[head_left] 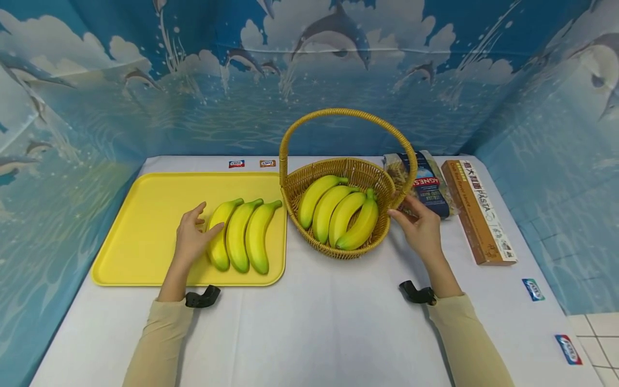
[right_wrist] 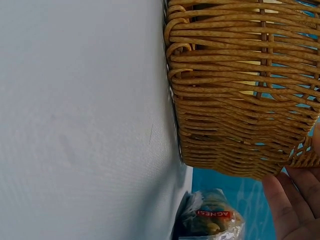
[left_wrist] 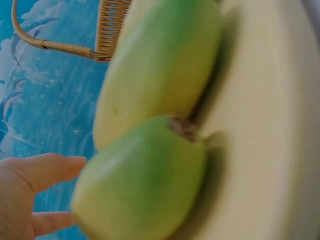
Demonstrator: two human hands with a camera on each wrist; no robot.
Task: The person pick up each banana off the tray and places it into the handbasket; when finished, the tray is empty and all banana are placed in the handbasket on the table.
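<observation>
Three yellow bananas with green ends, one of them the leftmost banana (head_left: 220,236), lie side by side on the yellow tray (head_left: 140,231). My left hand (head_left: 191,236) is at that banana's left side, fingers spread and thumb reaching over it. In the left wrist view, its fingertips come right up to a banana (left_wrist: 145,185). Right of the tray stands a wicker basket (head_left: 355,166) with a tall handle (head_left: 340,112) and several bananas (head_left: 340,215) inside. My right hand (head_left: 423,228) holds the basket's right rim near the handle's base, fingers against the outer wall.
Behind the right hand lies a clear-and-blue pasta bag (head_left: 427,183), with a brown pasta box (head_left: 476,215) farther right. Small flat packets lie at the back, including a red and blue packet (head_left: 236,164), and along the right edge. A dolphin-print curtain (head_left: 309,86) surrounds the white table (head_left: 309,322).
</observation>
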